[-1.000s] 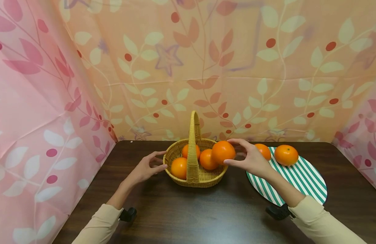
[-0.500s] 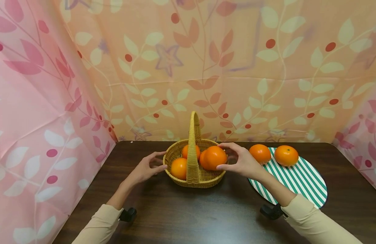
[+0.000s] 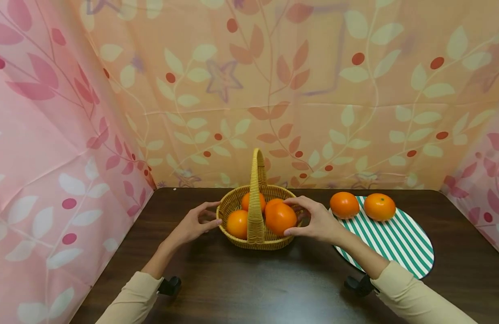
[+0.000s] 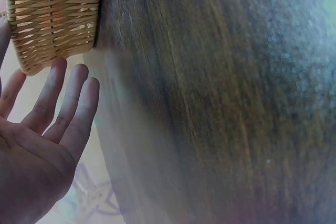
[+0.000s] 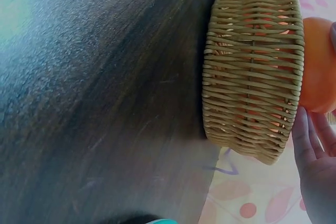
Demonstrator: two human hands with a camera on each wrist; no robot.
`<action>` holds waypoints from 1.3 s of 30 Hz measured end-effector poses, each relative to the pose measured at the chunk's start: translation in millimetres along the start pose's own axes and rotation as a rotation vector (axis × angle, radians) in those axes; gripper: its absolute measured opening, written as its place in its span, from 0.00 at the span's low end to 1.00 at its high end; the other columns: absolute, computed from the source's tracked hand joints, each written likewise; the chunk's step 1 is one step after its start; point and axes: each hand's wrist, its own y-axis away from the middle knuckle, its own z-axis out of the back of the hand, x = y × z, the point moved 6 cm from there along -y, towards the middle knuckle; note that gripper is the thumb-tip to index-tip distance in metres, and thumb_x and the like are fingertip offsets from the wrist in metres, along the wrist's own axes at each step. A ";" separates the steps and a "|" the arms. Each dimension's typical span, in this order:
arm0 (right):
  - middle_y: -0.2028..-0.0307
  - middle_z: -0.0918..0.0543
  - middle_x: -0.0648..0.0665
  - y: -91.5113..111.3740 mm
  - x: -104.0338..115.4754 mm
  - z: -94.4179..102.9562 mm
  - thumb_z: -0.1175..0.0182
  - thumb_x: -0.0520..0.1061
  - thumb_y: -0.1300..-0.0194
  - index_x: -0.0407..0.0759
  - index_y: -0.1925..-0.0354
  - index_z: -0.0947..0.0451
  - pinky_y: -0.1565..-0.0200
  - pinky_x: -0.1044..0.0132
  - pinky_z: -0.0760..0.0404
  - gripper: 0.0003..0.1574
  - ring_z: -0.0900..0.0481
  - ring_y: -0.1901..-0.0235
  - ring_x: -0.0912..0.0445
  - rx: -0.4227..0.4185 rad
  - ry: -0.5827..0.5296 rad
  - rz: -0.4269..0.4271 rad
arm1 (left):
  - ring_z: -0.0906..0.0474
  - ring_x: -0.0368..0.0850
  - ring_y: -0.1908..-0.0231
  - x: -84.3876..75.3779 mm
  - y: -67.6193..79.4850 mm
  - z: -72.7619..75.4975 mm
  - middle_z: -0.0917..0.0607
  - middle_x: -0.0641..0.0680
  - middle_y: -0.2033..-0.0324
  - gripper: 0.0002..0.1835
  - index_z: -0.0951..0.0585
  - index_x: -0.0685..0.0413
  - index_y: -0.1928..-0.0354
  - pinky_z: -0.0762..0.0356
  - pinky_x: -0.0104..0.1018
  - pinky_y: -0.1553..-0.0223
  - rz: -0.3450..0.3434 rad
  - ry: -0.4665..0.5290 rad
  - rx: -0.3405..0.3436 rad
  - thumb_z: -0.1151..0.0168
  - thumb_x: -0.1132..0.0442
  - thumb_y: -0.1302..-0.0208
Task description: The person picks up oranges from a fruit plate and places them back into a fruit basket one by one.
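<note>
In the head view, a yellow wicker basket [image 3: 269,245] with a tall arched handle stands on the dark table. My right hand [image 3: 316,221] grips an orange [image 3: 280,219] low in the basket's right half, partly in front of another orange [image 3: 275,202]. The right wrist view has this held orange [image 5: 319,66] above the wicker rim. Left of or behind the handle lie a front orange [image 3: 237,224] and a back orange [image 3: 251,200]. My left hand [image 3: 194,222] touches the basket's left end, its fingers fairly straight in the left wrist view.
Right of the basket lies a round green-and-white striped mat [image 3: 411,243]. Two oranges rest on its far part, a left orange [image 3: 344,205] and a right orange [image 3: 379,207]. Patterned cloth [image 3: 314,90] hangs behind the table and along both sides.
My right hand has carried its orange left and down, from over the basket's right rim into its right half. The left hand and the basket have stayed in place.
</note>
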 end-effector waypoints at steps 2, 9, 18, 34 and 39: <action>0.45 0.21 0.45 0.7 -0.9 0.4 0.19 0.41 0.47 0.39 0.36 0.25 0.55 0.55 0.16 0.42 0.20 0.49 0.49 0.001 0.000 0.000 | 0.15 0.61 0.57 0.1 0.0 0.0 0.16 0.65 0.51 0.32 0.30 0.56 0.27 0.16 0.49 0.61 0.001 -0.003 -0.001 0.32 0.59 0.30; 0.52 0.17 0.47 8.5 -4.2 17.3 0.24 0.39 0.41 0.44 0.44 0.20 0.58 0.55 0.16 0.27 0.16 0.56 0.49 -0.035 0.001 0.006 | 0.15 0.59 0.58 -0.9 0.2 -0.3 0.16 0.65 0.51 0.32 0.30 0.57 0.28 0.16 0.45 0.62 -0.013 -0.005 -0.007 0.32 0.59 0.30; 0.59 0.15 0.48 31.5 -13.7 44.9 0.28 0.37 0.36 0.45 0.52 0.18 0.60 0.63 0.17 0.15 0.16 0.63 0.56 -0.093 0.057 -0.053 | 0.15 0.57 0.58 0.9 -0.8 0.6 0.16 0.63 0.51 0.32 0.30 0.55 0.27 0.16 0.44 0.62 0.002 -0.013 -0.008 0.31 0.59 0.31; 0.57 0.16 0.37 84.6 -22.8 102.1 0.32 0.31 0.35 0.31 0.49 0.19 0.58 0.70 0.18 0.16 0.15 0.62 0.55 -0.192 0.107 -0.131 | 0.15 0.62 0.59 0.2 0.9 -0.3 0.16 0.63 0.51 0.33 0.30 0.54 0.27 0.17 0.47 0.62 0.007 0.002 -0.009 0.32 0.59 0.30; 0.56 0.17 0.34 100.2 -22.3 126.0 0.33 0.31 0.34 0.32 0.48 0.19 0.58 0.71 0.18 0.16 0.15 0.60 0.57 -0.247 0.127 -0.154 | 0.15 0.61 0.60 0.7 0.1 -0.3 0.16 0.62 0.51 0.33 0.30 0.54 0.27 0.17 0.45 0.63 -0.001 0.000 -0.008 0.32 0.57 0.30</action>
